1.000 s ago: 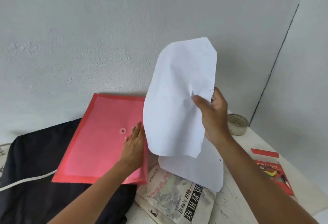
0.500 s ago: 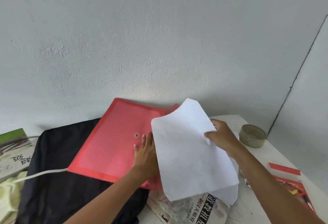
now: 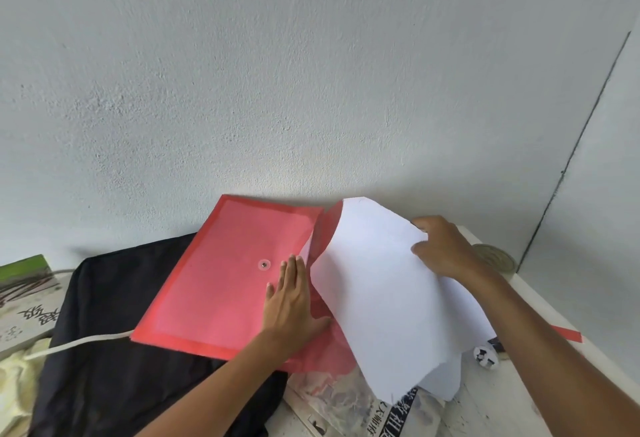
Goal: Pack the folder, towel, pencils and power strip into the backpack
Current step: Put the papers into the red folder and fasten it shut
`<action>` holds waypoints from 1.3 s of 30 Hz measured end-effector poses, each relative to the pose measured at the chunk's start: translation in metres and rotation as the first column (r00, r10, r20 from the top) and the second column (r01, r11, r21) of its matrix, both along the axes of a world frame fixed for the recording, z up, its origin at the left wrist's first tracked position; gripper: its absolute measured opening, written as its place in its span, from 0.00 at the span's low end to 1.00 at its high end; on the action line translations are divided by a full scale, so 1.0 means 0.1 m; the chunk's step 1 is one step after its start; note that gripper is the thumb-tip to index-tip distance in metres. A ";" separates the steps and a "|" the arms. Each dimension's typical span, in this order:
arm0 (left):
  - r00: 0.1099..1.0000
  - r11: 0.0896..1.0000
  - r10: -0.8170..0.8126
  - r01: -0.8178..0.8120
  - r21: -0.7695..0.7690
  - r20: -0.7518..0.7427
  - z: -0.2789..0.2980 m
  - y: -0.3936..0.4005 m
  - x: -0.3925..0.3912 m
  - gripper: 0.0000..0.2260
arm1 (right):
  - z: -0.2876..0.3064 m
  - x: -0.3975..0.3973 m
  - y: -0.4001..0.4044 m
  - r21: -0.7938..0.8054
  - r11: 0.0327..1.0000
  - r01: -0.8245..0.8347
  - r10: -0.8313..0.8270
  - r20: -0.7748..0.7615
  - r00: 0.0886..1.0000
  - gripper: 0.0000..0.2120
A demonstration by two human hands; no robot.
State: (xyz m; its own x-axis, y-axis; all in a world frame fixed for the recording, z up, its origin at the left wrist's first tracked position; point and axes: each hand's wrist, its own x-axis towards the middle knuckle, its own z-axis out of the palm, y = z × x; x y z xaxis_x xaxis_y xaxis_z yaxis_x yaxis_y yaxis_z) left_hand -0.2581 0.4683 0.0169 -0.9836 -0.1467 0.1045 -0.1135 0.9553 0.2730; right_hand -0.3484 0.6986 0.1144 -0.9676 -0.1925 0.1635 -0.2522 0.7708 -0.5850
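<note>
A red folder (image 3: 225, 274) with a snap button lies flat on top of the black backpack (image 3: 114, 367), its flap open to the right. My left hand (image 3: 291, 301) presses flat on the folder near its open edge. My right hand (image 3: 443, 249) grips the far edge of a white sheet of paper (image 3: 388, 298) that lies over the flap, its left edge at the folder's mouth. A white cord (image 3: 79, 343) runs out from under the folder to the left. A pale yellow towel (image 3: 14, 384) shows at the lower left.
A newspaper (image 3: 363, 405) lies on the white table under the sheet. A round tin (image 3: 495, 260) stands at the back right. A red strip (image 3: 568, 332) and a small black-and-white ball (image 3: 485, 357) lie at the right. Books (image 3: 24, 284) sit at the far left.
My right hand has brought the white sheet down from upright in the air to lie over the folder's open flap. My left hand stays on the folder.
</note>
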 end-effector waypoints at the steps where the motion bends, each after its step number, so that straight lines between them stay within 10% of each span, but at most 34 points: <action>1: 1.000 1.000 -0.005 0.005 0.007 -0.002 0.00 0.00 0.00 0.53 | 0.00 -0.03 0.01 -0.043 0.999 -0.004 0.005 0.018 1.000 0.07; 11: 0.999 0.998 -0.035 0.036 0.051 -0.021 0.04 -0.03 0.06 0.50 | -0.19 -0.21 -0.04 -0.391 0.918 0.069 -0.003 0.168 0.986 0.10; 26: 0.992 0.971 -0.117 0.122 0.205 -0.037 0.09 -0.16 0.09 0.33 | -0.61 -0.17 -0.59 -0.253 0.958 0.132 -0.154 -0.073 0.985 0.11; 34: 0.996 0.990 -0.069 0.076 0.121 -0.059 0.06 -0.20 0.13 0.23 | -0.58 -0.10 -0.52 -0.475 0.873 0.109 0.156 0.484 0.861 0.14; 39: 0.997 0.996 0.030 -0.023 -0.088 0.078 0.16 -0.16 0.17 0.15 | -0.64 -0.10 -0.43 -0.539 0.811 0.227 0.159 0.576 0.802 0.12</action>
State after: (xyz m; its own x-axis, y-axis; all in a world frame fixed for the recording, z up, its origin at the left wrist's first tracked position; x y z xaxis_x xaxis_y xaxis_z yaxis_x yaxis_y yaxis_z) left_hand -0.2408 0.4520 0.0330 -0.9853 -0.1661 0.0401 -0.1566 0.9715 0.1778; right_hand -0.3583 0.6553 0.0502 -0.9100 -0.2177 -0.3529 0.2958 0.2555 -0.9204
